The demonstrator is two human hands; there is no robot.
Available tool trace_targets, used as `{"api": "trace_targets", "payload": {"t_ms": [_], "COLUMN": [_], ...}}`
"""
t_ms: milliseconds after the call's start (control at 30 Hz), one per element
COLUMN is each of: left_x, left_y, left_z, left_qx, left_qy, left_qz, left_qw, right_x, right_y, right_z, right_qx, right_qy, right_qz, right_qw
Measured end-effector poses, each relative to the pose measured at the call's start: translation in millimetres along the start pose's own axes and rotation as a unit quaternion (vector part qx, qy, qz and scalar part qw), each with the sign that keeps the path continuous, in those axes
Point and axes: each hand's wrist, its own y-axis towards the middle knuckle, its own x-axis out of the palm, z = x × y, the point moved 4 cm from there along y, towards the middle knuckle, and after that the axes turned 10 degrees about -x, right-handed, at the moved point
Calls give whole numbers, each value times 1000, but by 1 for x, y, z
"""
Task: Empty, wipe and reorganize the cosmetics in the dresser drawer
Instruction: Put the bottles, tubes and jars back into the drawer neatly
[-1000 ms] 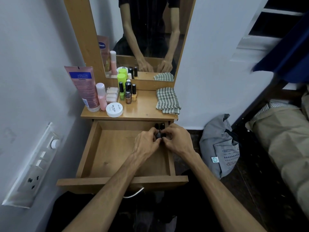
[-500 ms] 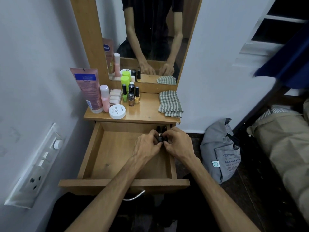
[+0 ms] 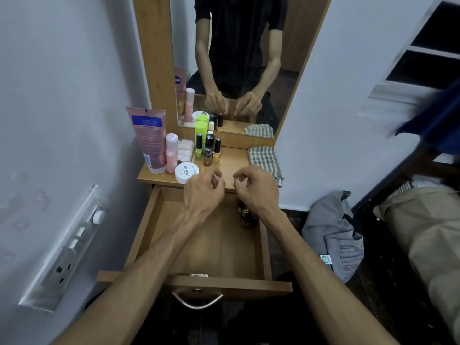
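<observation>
3 polish bottles [image 3: 208, 151] beside checked cloth [image 3: 264, 159]

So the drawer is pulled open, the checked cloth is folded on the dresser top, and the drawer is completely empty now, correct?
Not quite. The drawer is open and the checked cloth lies folded on the dresser top, but the drawer is not empty: the head view shows small dark bottles standing at its back right corner, just below the right hand.
</observation>
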Motion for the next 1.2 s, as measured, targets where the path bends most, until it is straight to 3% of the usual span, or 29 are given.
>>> {"api": "trace_targets", "payload": {"t_ms": [200,400,567,767,967,1200], "left_x": [-11,-2,3,-1,-8,-8], "left_y": [52,69,70,61,36,-17], "left_z": [5,6,6,3,8,19], "left_qx": [-65,-115,-114,-95,-58,-14], "left_qy": [14,97,122,77,28,0], "left_qz": [29,21,14,38,52,11], "left_qw": [997,988,986,992,997,1000], "right_x": [8,14,23,24,2,-29], "right_y": [45,84,100,91,60,1], "right_z": [-13,-18,-17,-11,-11,-3], "right_qx": [20,40,53,69,56,62], "right_qy": [14,12,6,31,44,102], "right_qz": [39,41,10,18,39,24], "right_qw": [999,998,999,997,997,993]}}
